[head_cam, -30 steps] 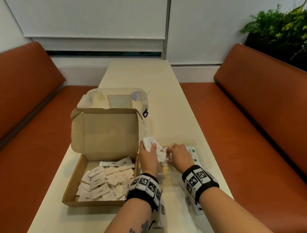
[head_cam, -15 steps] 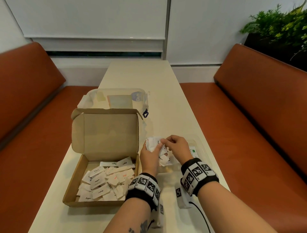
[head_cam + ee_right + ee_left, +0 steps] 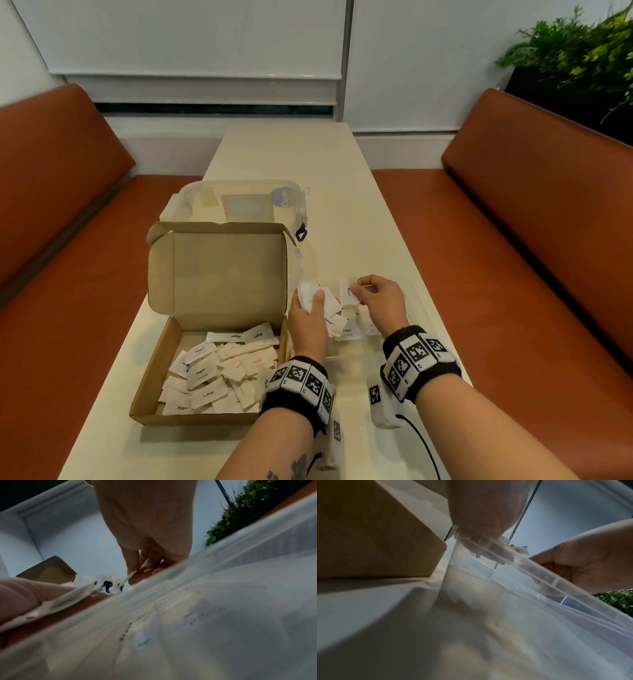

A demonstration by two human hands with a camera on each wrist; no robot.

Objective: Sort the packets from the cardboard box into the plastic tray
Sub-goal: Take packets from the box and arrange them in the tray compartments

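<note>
Two hands work over the clear plastic tray (image 3: pixel 419 301), which sits right of the open cardboard box (image 3: pixel 212 342), touching its wall. We see the left hand (image 3: pixel 308 322) gripping a bunch of packets (image 3: pixel 317 301); the right hand (image 3: pixel 380 301) pinches one pepper packet (image 3: pixel 348 292) above the tray. Table (image 3: pixel 308 164) lies bare beyond. Only the right wrist view shows packet print through the tray wall (image 3: pixel 223 615).
</note>
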